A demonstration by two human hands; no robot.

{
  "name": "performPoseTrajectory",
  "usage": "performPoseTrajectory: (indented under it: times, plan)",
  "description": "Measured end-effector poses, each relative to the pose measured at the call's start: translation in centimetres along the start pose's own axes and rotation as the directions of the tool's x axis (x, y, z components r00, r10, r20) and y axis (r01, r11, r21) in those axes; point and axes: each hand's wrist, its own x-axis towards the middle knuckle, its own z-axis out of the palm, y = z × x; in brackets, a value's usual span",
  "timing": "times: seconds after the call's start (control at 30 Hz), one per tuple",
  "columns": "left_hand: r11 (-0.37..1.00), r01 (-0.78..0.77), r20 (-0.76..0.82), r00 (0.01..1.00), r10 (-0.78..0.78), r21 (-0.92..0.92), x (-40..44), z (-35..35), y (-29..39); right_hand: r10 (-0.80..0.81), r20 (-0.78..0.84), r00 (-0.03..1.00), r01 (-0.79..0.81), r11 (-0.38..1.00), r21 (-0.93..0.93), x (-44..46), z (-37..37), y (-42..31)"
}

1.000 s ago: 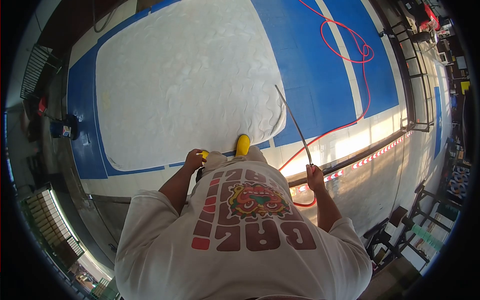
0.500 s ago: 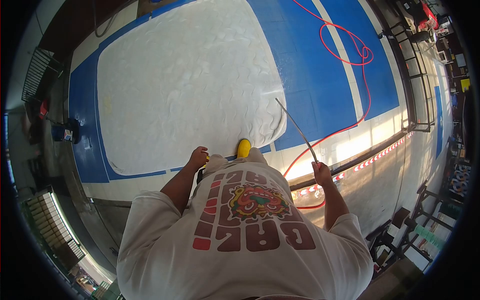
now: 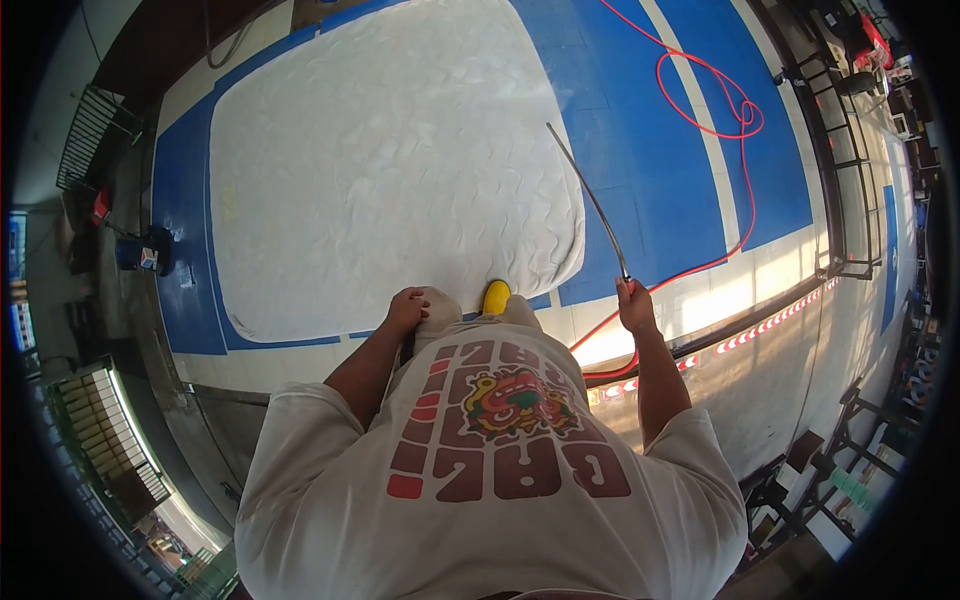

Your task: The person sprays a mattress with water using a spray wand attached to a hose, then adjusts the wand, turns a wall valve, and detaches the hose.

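Observation:
In my right hand (image 3: 635,303), fingers are wrapped round the handle end of a pressure washer wand (image 3: 590,198). The thin metal wand points forward, its tip above the right edge of a white quilted mattress pad (image 3: 390,170). No spray shows at the tip. The pad lies flat on the floor, with rumpled folds at its near right corner. My left hand (image 3: 407,310) is beside my left knee, holding nothing visible, its fingers loosely bent and apart. A yellow boot (image 3: 496,297) on my foot is at the pad's near edge.
A red hose (image 3: 742,180) runs across the blue floor (image 3: 640,150) and loops at the far right. A metal rail frame (image 3: 850,170) stands on the right. On the left are a dark blue bucket-like container (image 3: 130,253) and a metal grate (image 3: 88,138).
My right hand has raised the wand, and its tip has swung forward. The whitish spray at the tip is no longer visible. My left knee has come forward beside my left hand.

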Motion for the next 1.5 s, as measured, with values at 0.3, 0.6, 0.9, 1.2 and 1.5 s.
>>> performPoseTrajectory:
  times: [0.3, 0.6, 0.9, 1.2, 1.5]
  plan:
    - [0.996, -0.087, 0.224, 0.97, 0.091, -0.028, 2.5, 7.2, 9.4, 0.141, 0.128, 0.982, -0.138, 0.99, -0.026, -8.8, 0.2, 2.6]
    - [0.941, 0.035, 0.568, 0.789, -0.233, 0.337, 8.3, 16.8, 13.8, 0.249, 0.156, 0.956, -0.227, 0.963, -0.148, -10.5, 0.0, -3.3]
    - [0.914, 0.147, 0.716, 0.581, -0.389, 0.378, 12.9, 17.7, 25.2, 0.264, 0.134, 0.955, -0.244, 0.959, -0.145, -0.2, 2.0, -14.8]
    - [0.964, 0.262, 0.691, 0.69, -0.215, 0.039, 18.0, 17.1, 35.6, 0.231, 0.113, 0.966, -0.227, 0.973, -0.051, 9.8, 3.0, -24.6]
    - [0.964, 0.212, 0.589, 0.804, -0.077, -0.163, 20.3, 15.9, 42.2, 0.233, 0.142, 0.962, -0.23, 0.972, -0.039, 15.9, 4.1, -28.7]
